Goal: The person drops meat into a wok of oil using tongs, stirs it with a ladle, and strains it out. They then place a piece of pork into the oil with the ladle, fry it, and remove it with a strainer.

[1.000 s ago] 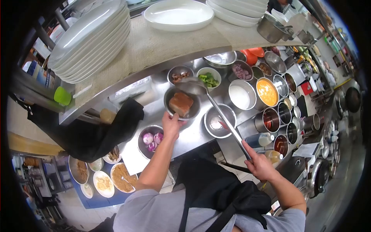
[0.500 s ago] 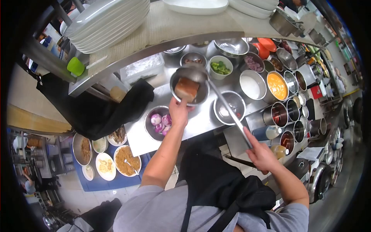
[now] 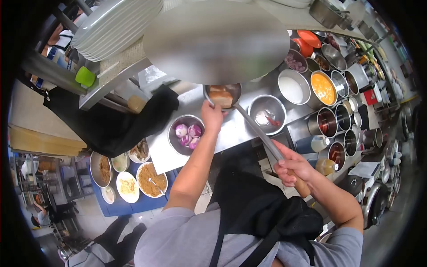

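Observation:
My left hand point(image 3: 212, 116) is closed on the near rim of a small metal bowl point(image 3: 205, 92), above the steel counter. Inside the bowl lies a brown-topped block that looks like cooked meat point(image 3: 221, 99). My right hand point(image 3: 293, 167) grips a long-handled ladle point(image 3: 260, 133) near its wooden end. The ladle's head reaches the right side of the bowl; a blurred patch partly hides that area. Beside my left wrist stands a metal bowl of peeled purple onions point(image 3: 188, 136). Right of the ladle handle, another metal bowl point(image 3: 281, 109) contains white and red bits.
Stacked white plates point(image 3: 118, 31) sit on the overhead shelf point(image 3: 120, 78). At the right are a pot of white contents point(image 3: 292, 86), a pot of orange liquid point(image 3: 324, 88) and bottles point(image 3: 312, 144). Food bowls point(image 3: 152, 179) stand lower left. Another person point(image 3: 104, 244) is at bottom left.
The ladle's head has shifted toward the bowl's right side, and my right hand has moved slightly up and left. My left hand keeps its hold on the bowl. The view has shifted slightly.

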`<state>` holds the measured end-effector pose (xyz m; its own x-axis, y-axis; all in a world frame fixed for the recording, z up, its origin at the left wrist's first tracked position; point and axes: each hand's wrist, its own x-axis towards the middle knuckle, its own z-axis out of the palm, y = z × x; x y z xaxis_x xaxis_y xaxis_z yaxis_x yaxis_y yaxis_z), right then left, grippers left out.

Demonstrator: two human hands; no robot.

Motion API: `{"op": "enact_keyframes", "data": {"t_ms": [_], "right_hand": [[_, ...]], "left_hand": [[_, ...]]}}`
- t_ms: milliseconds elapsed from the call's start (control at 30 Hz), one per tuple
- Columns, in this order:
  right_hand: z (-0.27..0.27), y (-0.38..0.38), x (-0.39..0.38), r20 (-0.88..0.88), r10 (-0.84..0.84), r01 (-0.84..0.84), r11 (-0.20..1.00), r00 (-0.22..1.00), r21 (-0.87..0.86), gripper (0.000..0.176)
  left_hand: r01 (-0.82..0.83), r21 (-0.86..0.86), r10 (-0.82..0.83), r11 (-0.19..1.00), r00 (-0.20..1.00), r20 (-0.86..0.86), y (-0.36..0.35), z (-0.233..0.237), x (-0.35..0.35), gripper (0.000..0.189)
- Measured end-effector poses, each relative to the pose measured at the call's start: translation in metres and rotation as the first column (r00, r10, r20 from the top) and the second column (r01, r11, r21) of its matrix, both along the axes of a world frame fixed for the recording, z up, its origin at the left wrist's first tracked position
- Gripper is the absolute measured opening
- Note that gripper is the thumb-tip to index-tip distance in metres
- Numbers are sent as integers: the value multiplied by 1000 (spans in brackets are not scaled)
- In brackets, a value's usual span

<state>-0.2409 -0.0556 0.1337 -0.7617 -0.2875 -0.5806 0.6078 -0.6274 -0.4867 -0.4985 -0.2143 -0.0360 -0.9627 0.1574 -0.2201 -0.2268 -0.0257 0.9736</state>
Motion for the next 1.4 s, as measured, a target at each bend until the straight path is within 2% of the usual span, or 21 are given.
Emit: {"op": "enact_keyframes", "data": {"t_ms": [167, 233, 400, 467, 533, 567, 600, 633, 667, 700, 733, 800, 833, 933, 1000, 1100, 1133, 1167, 1200, 1333, 1400], "right_hand": [[9, 10, 4, -41, -121, 113, 980, 992, -165, 68], [15, 16, 11, -47, -142, 132, 975, 989, -179, 68], [27, 33, 46, -35, -286, 272, 937, 958, -219, 72], [29, 39, 79, -64, -370, 344, 904, 927, -253, 74], [30, 38, 119, -79, -480, 442, 850, 874, -286, 76], [32, 33, 143, -100, -562, 510, 802, 821, -312, 78], [34, 27, 168, -122, -652, 588, 737, 748, -333, 79], [37, 18, 193, -134, -724, 665, 679, 677, -312, 80], [37, 3, 216, -148, -796, 732, 600, 587, -323, 80], [38, -12, 238, -176, -850, 801, 526, 496, -286, 80], [41, -29, 256, -205, -900, 869, 428, 385, -247, 79], [47, -68, 286, -294, -940, 967, 221, 175, -128, 76], [40, -87, 300, -335, -941, 987, 97, 49, -126, 75], [32, -144, 341, -402, -867, 954, -294, -294, -63, 70], [27, -178, 377, -395, -787, 867, -495, -473, -52, 66], [9, -220, 441, -466, -666, 778, -623, -582, -81, 66], [9, -232, 458, -401, -619, 674, -738, -675, 6, 67], [9, -243, 476, -343, -553, 555, -826, -760, 101, 69], [8, -253, 494, -312, -521, 512, -851, -794, 118, 75], [-35, -290, 582, -269, -483, 394, -860, -833, 324, 81], [-54, -303, 620, -246, -484, 355, -833, -840, 425, 82]], "left_hand": [[81, -33, -80, 996, 997, 6, 17, 18, -5, 16], [14, 137, -23, 991, 997, 71, 19, 8, -5, 15], [-11, 212, -50, 977, 959, 280, -3, -64, -24, 19], [-54, 188, -24, 981, 920, 391, -15, -70, -32, 35], [19, 39, -33, 999, 914, 404, -24, -43, -28, 59], [163, -197, -90, 967, 938, 335, -31, -35, -31, 82], [155, -562, -137, 813, 988, 75, -48, -74, -48, 87], [39, -789, -301, 614, 935, -188, -47, -52, -41, 92], [42, -822, -383, 568, 898, -218, -39, -27, -43, 84], [330, -537, -387, 776, 922, 8, -13, 28, -27, 72], [237, -461, -408, 855, 857, -315, -2, 7, -35, 62], [557, -266, -607, 787, 622, -494, 45, 22, -26, 39], [697, -141, -691, 703, 620, -372, 66, 29, -16, 36], [878, -181, -816, 444, 313, -487, 126, 61, 72, 29], [964, -97, -907, 247, 195, -373, 141, 65, 113, 28], [976, -141, -963, -163, -189, -191, 155, 64, 173, 26], [988, -62, -978, -141, -148, -146, 147, 66, 195, 27], [959, -96, -950, -266, -278, -142, 148, 63, 204, 26], [912, -134, -905, -387, -403, -134, 151, 61, 214, 29], [896, -165, -902, -413, -427, -57, 152, 59, 276, 25], [825, -295, -847, -483, -525, -82, 161, 47, 305, 25]]}}
